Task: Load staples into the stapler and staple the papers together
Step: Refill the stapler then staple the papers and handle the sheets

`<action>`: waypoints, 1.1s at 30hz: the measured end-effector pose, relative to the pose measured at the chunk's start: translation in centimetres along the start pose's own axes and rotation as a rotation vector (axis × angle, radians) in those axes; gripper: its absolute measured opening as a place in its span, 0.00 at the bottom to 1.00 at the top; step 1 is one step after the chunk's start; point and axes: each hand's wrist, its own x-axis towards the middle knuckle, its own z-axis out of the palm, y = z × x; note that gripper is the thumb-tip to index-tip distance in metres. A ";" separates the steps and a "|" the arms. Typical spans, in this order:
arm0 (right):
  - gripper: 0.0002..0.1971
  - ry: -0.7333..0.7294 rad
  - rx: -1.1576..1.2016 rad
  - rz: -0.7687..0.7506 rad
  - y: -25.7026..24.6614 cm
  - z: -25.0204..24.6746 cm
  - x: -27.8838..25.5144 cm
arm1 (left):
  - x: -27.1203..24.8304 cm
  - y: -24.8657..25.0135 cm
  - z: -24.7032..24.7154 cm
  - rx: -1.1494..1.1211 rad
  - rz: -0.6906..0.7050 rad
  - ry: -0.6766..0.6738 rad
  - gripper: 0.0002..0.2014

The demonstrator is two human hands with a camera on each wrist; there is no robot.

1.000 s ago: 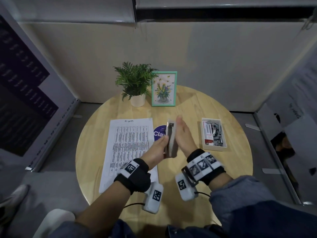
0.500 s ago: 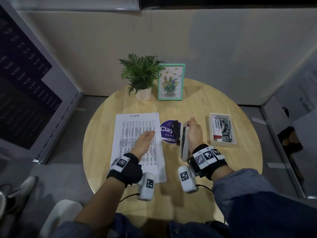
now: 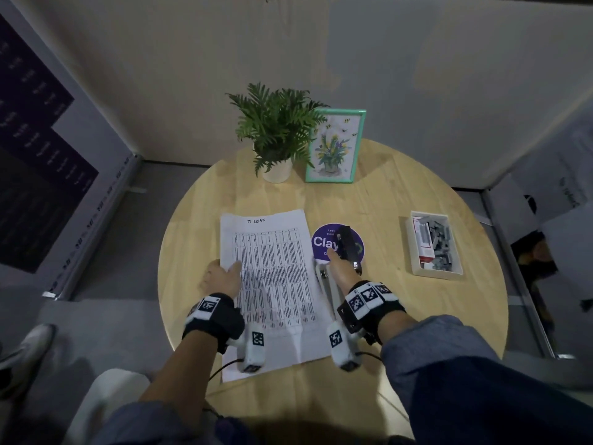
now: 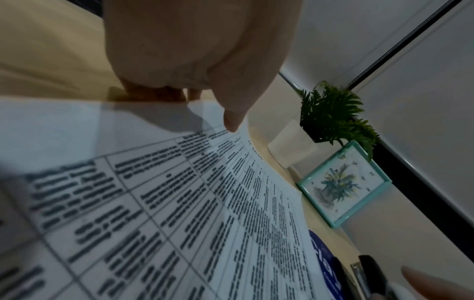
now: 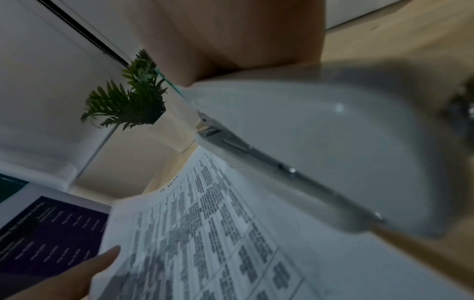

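The papers (image 3: 272,284) lay flat at about nine o'clock of the table's (image 3: 417,316) centre, printed side up. Their left edge was pinched by the left hand (image 3: 221,277), thumb on top and fingers curled under the lifted margin, as the left wrist view showed. The stapler (image 3: 333,277) was gripped by the right hand (image 3: 341,271) at about three o'clock of the sheets, just beside their right edge, its black part reaching over the purple round sticker (image 3: 324,242). The box of staples (image 3: 433,245) sat well apart, at three o'clock on the table.

The stapling step was judged to be in hand. For a clean result, the sheets were best squared together before anything else, one corner raised enough for the stapler's mouth to be slid fully over it, and the top pressed down firmly once. Whether staples were already loaded could not be told.
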 end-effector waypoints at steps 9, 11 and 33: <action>0.11 0.271 0.033 -0.355 0.4 -1.4 -2.7 | -1.9 1.5 -4.1 -0.307 0.430 -0.148 0.23; 0.09 0.299 0.017 -0.541 -2.1 -2.2 -4.5 | -3.3 2.8 -5.2 -0.256 0.508 -0.214 0.26; 0.03 0.240 0.065 -0.882 -8.4 -8.7 -13.6 | -12.4 14.4 -6.2 -0.136 1.100 -0.274 0.13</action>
